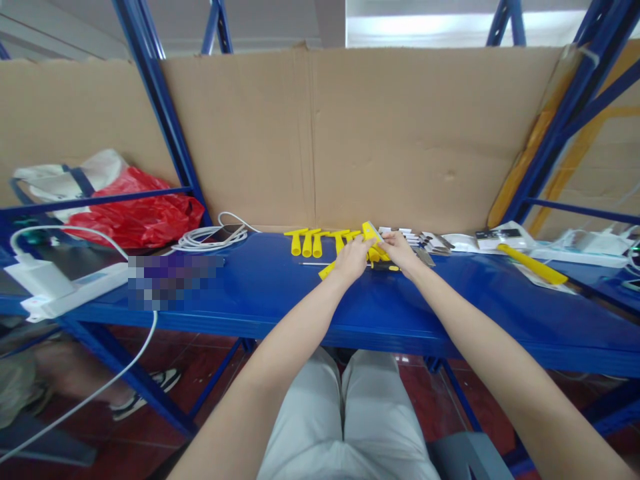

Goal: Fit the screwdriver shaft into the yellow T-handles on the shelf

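Observation:
My left hand (351, 260) is closed around the handle of a yellow scraper (370, 231), with the handle's end showing below the fist. A thin grey strip, like a blade, runs along the scraper's head. At that edge, the fingers of my right hand (398, 249) are pinched against the head; what lies under the fingertips is hidden. Just below the hands lies a screwdriver (387, 267) with a black and yellow handle, its thin shaft pointing left. Several yellow T-shaped scraper pieces (307, 244) stand in a row at the back left of my hands, some partly covered by them.
Flat metal pieces and small packets (436, 243) lie right of my hands. Farther right are a long yellow handle (535, 264) and a power strip (580, 255). On the left are a coiled white cable (210, 237), a red bag (145, 210) and another person's leg (80, 373).

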The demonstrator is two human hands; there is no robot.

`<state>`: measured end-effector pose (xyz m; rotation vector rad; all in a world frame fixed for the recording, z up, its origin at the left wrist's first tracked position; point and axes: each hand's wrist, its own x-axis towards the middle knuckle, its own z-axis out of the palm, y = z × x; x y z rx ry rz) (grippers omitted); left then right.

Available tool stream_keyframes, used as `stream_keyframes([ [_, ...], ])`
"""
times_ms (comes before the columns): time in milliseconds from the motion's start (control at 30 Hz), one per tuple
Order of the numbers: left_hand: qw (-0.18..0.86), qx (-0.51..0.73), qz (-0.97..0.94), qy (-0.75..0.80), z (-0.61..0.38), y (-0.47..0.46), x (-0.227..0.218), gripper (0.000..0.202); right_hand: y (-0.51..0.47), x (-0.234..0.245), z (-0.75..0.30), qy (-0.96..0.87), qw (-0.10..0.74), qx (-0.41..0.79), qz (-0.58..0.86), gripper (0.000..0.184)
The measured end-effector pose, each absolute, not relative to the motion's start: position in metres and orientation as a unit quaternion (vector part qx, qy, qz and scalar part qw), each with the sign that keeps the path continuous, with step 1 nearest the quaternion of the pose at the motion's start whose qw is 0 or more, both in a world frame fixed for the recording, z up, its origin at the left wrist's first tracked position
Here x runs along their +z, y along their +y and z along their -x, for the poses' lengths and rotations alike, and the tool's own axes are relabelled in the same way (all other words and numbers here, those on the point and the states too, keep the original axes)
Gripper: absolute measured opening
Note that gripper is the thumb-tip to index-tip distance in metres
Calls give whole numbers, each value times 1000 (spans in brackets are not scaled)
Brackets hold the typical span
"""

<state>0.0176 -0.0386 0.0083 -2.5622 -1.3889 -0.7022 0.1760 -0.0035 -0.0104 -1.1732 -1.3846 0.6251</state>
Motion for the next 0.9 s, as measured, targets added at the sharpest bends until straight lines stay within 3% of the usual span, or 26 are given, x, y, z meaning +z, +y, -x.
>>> stream_keyframes([
  [300,68,-250,843,-471,-20,-41,7,55,-4,-15,-164,-561,613,270,487,27],
  [467,66,-247,846,-467,-18,-40,7,55,-4,-13,-175,-626,568,240,477,21],
  [667,73,-236,854,-457,-15,-37,8,53,-13,-3,-180,-692,500,122,506,11],
  [900,87,-226,865,-440,-14,-35,8,53,-18,5,-183,-717,458,111,514,8],
])
